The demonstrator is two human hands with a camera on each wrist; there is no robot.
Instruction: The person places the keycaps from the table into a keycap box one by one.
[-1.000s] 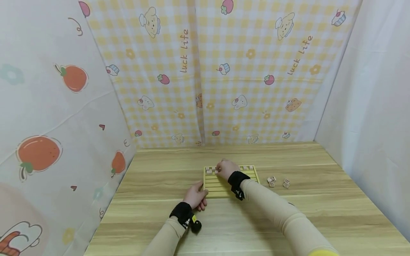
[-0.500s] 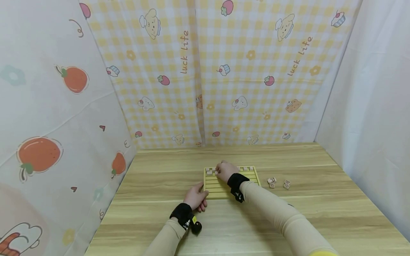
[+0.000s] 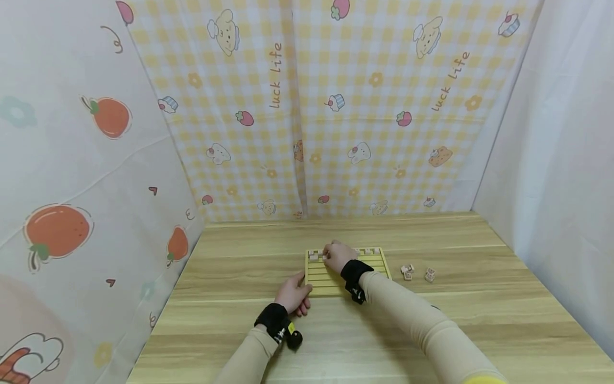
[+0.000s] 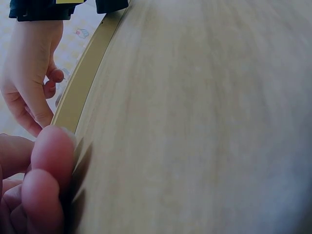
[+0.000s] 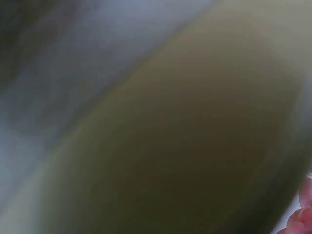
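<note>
In the head view, a yellow board (image 3: 328, 288) with raised cross strips lies on the table. My left hand (image 3: 290, 295) grips its front left corner, thumb on the rim. The left wrist view shows the fingertips (image 4: 52, 152) at the board's side edge (image 4: 84, 80). Over the upper rows, my right hand (image 3: 339, 256) pinches a small pale tile (image 3: 324, 257), mostly hidden by the fingers. Pale tiles (image 3: 313, 257) sit to its left, and more tiles (image 3: 376, 250) stand at the board's far right. The right wrist view is mostly blurred, with fingers (image 5: 301, 217) at its lower right corner.
Right of the board, loose tiles (image 3: 407, 272) lie in a small cluster on the wooden table (image 3: 364, 336), with another small group (image 3: 429, 275) further right. Patterned cloth (image 3: 336, 133) hangs behind the table, and pale cloth walls stand at both sides.
The head view shifts slightly. Both hands keep practically the same places on the board, the right fingers still at the small tile.
</note>
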